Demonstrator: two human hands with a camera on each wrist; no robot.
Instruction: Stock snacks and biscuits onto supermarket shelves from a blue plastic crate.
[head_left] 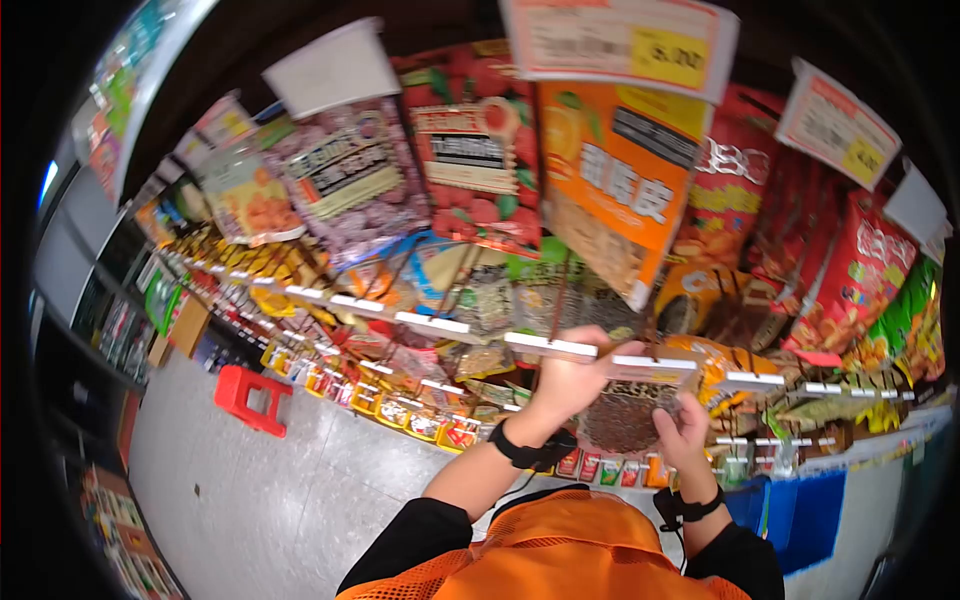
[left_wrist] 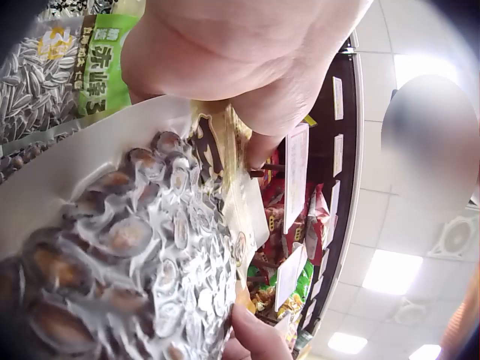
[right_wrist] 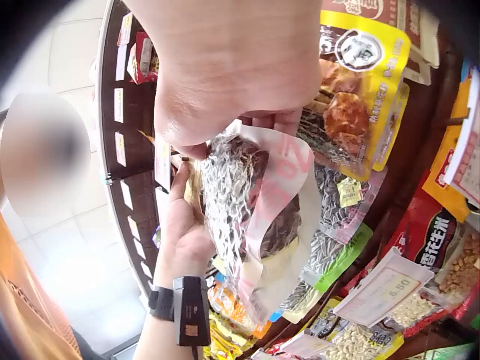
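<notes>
A clear plastic bag of dark seeds (head_left: 622, 418) hangs at the front of a rack, just under a white price-tag strip (head_left: 655, 368). My left hand (head_left: 572, 378) holds the bag by its top edge, close to the hook's tip. On the bag's right side, my right hand (head_left: 684, 432) grips it with the thumb in front and the fingers behind. The seeds press against the wrinkled film in the left wrist view, where the left hand (left_wrist: 240, 60) covers part of the top. From the right wrist, both the right hand (right_wrist: 232, 82) and the left hand (right_wrist: 187, 244) meet the bag (right_wrist: 232, 202).
Packed snack bags hang all around on hooks, including an orange bag (head_left: 625, 180) and a red bag (head_left: 480, 165) above. Price tags (head_left: 840, 125) jut out from the rack. A red stool (head_left: 253, 398) stands on the floor at left; a blue bin (head_left: 805, 520) is at lower right.
</notes>
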